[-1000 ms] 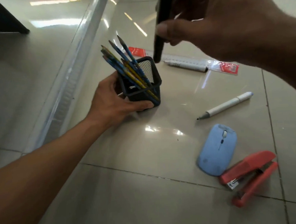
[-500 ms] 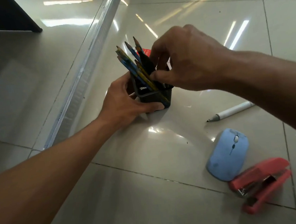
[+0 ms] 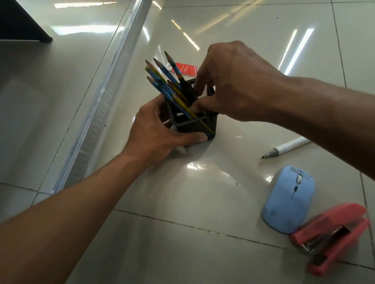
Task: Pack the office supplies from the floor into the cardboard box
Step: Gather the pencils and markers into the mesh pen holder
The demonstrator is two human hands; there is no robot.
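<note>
A black mesh pen holder (image 3: 194, 128) stands tilted on the tiled floor, with several blue and yellow pencils (image 3: 162, 77) in it. My left hand (image 3: 152, 133) grips its near left side. Above the holder's opening, my right hand (image 3: 233, 83) curls its thumb and forefinger round a black marker (image 3: 186, 88) that stands inside among the pencils. A white marker (image 3: 287, 148), a light blue mouse (image 3: 288, 199) and a red stapler (image 3: 330, 236) lie on the floor to the right. No cardboard box is in view.
A red packet (image 3: 184, 68) lies on the floor behind the holder, partly hidden by the pencils and my right hand. A metal floor rail (image 3: 103, 92) runs diagonally along the left. Dark furniture (image 3: 2, 19) stands at the top left corner.
My right hand came down from above with the black marker and lowered it into the holder. My left hand kept its grip on the holder.
</note>
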